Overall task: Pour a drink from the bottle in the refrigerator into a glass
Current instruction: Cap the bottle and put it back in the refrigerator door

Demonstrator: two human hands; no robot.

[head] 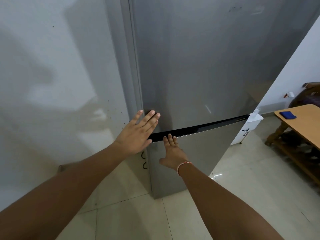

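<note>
Tiled floor [242,196] and pale wall [52,66], grey refrigerator [199,58] standing shut ahead of me.
My left hand [138,134] lies flat, fingers spread, on the upper door's lower left corner; my right hand [171,151] reaches fingertips into the dark gap [207,126] between doors. A wooden surface [301,122] with a blue cloth [288,115] stands far right.

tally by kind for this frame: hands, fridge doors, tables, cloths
Hands: 2, left hand and right hand, both flat on the refrigerator
Fridge doors: 2, upper door and lower door
Tables: 1, wooden table
Cloths: 1, blue cloth on the table
Total: 6
</note>
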